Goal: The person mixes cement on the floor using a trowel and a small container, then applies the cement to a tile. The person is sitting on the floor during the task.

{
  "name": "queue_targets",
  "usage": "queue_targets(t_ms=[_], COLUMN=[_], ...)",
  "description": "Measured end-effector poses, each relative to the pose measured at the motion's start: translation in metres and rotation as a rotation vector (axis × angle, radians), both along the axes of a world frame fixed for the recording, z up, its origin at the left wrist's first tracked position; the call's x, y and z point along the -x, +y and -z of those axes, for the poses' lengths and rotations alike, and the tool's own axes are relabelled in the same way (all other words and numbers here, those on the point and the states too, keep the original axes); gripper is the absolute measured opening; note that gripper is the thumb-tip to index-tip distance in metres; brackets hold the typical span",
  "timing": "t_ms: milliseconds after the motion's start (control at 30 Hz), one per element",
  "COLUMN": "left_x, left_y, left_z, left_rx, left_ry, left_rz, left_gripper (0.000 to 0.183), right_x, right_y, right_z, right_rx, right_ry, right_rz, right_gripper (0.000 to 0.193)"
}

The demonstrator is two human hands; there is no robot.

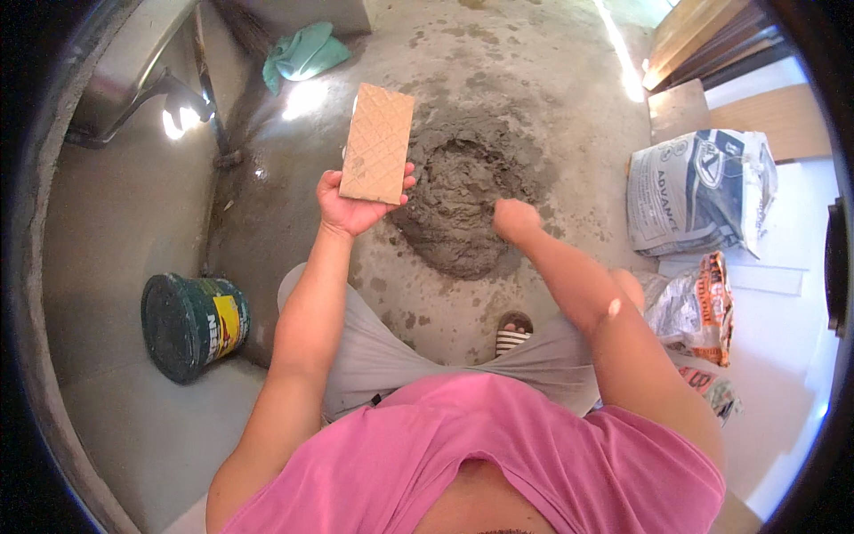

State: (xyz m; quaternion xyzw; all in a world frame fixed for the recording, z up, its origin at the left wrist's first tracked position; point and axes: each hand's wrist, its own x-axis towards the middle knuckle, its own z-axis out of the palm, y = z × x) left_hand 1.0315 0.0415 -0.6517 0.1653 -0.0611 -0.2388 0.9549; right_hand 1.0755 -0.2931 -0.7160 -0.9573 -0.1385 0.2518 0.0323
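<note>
My left hand [349,212] grips a tan rectangular tile [379,142] by its near end, fingers curled round the edge. The tile is held up, and its face with crossing diagonal grooves and a small grey smudge is toward me. To its right, a round heap of wet grey mortar [467,227] lies on the concrete floor. Over the heap's right side is my right hand [518,219], its fingers closed in a fist. What it holds, if anything, is hidden from this view.
A dark green bucket [191,325] lies tipped at the left. A green cloth [307,55] sits at the back left. On the right stand a grey-and-white cement bag [689,191], a smaller crumpled bag [689,311] and stacked boards [703,40]. My sandalled foot [513,333] is near the mortar.
</note>
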Motion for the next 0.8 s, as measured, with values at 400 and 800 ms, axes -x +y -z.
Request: queue_targets(t_ms=[400,800], left_x=[-0.004,0.002], left_y=[0.009,0.029], left_z=[0.003,-0.028], left_rx=[-0.818,-0.131], left_ry=[-0.231,-0.115], left_rz=[-0.372,-0.368], left_gripper=[0.105,0.105], right_x=[0.008,0.009], right_y=[0.016,0.018], right_z=[-0.012,-0.011], right_rx=[0.131,0.216], right_ry=[-0.072,-0.302], right_rz=[-0.058,-0.189], right_gripper=[0.021,0.022])
